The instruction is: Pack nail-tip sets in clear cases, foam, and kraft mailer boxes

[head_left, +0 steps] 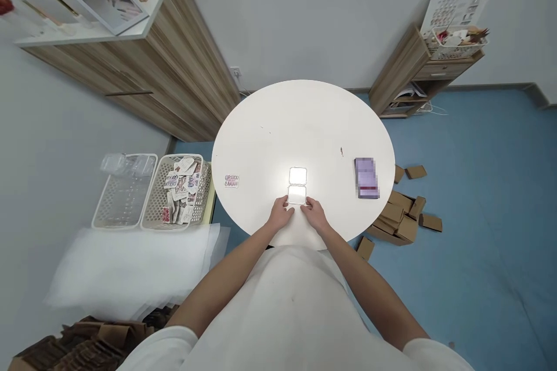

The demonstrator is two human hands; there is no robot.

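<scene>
A small clear plastic case (297, 195) lies opened flat near the front of the white round table (278, 122), its lid half farther from me. My left hand (282, 214) pinches the near left corner of the case. At the near right corner, my right hand (315, 214) grips it in the same way, thumb and fingertips on the edge. Both halves look bare, though glare lies on them. A printed card or sheet of nail tips (232, 181) is on the table's left side. Over at the right sits a purple box (366, 178), partly blurred.
Left of the table stand a white basket of small packets (180, 191) and a basket with clear plastic packs (119, 197). White foam sheets (134, 266) lie below them. Cardboard boxes (395, 217) are on the floor at right. Wooden cabinets (187, 69) flank the back wall.
</scene>
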